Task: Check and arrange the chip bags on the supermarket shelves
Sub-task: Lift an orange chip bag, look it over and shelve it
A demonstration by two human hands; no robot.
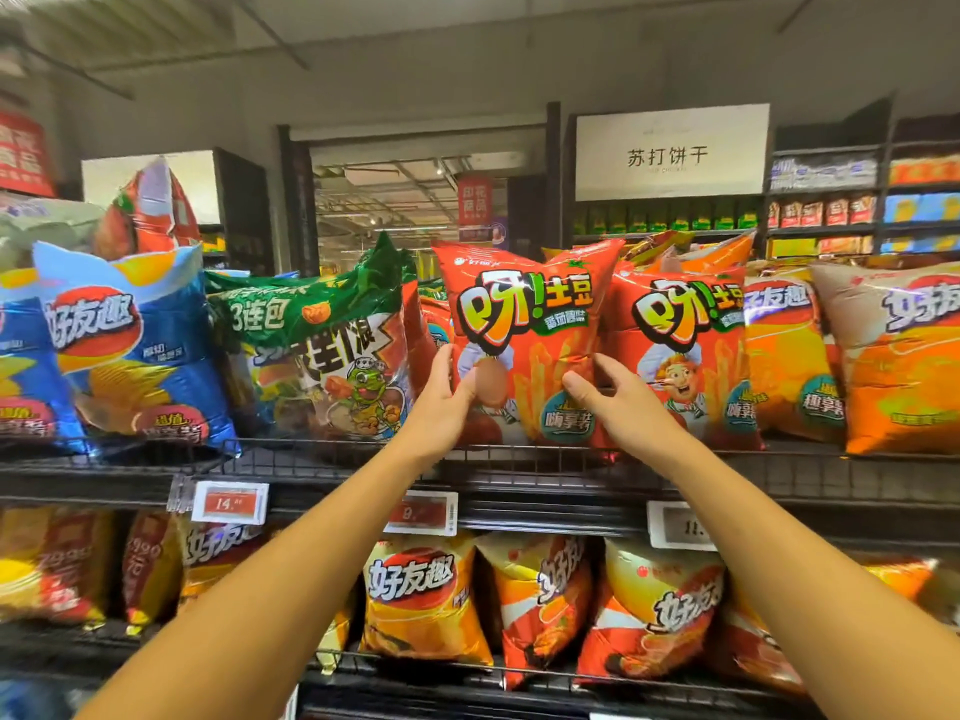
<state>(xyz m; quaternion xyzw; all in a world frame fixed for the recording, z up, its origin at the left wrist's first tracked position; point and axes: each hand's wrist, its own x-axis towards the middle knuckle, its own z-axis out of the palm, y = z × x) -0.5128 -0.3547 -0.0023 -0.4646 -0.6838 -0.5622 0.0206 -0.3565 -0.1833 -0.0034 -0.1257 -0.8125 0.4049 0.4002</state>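
A red chip bag (524,324) with yellow-green lettering stands upright at the middle of the upper shelf (322,465). My left hand (441,402) grips its lower left edge, thumb on the front and fingers up along the side. My right hand (618,402) holds its lower right edge, thumb against the front and curled fingers at the gap to a second, identical red bag (685,350). To the left leans a green multi-pack bag (317,345), with blue bags (130,350) beyond it. Orange bags (893,356) stand to the right.
Price tags (228,504) hang on the shelf's front rail. The lower shelf holds several yellow and red chip bags (421,595). Behind the top shelf, another aisle with a white sign (670,153) and stocked shelves shows.
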